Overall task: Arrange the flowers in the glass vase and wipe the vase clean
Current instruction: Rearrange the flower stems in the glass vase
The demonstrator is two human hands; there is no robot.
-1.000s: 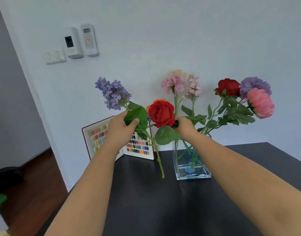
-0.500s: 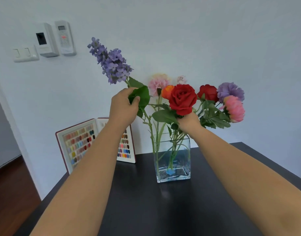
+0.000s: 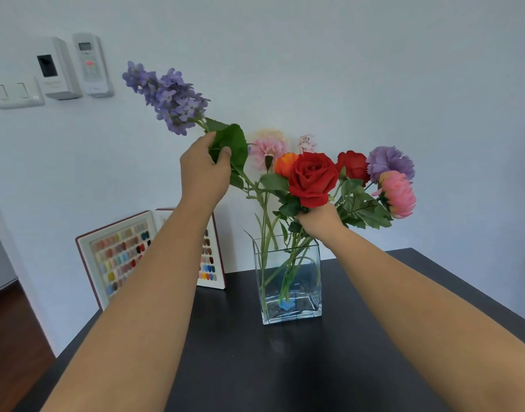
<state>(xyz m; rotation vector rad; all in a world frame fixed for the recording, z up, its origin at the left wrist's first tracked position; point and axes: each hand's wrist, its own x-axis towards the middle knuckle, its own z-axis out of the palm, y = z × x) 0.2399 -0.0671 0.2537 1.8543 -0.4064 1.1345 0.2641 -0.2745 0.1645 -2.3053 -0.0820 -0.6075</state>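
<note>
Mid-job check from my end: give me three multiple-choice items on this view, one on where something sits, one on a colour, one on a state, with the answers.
1. Where does the swatch board stand?
A. Leaning on the wall, left of the glass vase
B. Flat in front of the vase
C. Right of the vase

2. What colour is the flower spike above the left hand?
A. Yellow
B. Purple
C. White

3. What is the right hand doing?
A. Resting flat on the table
B. Wiping the vase
C. Gripping the stems under the red rose

Answers: 1 A, the board is upright against the wall behind the left forearm. 2 B, its clustered blooms are lilac-purple. 3 C, its fingers close on the stems just above the vase mouth.
</note>
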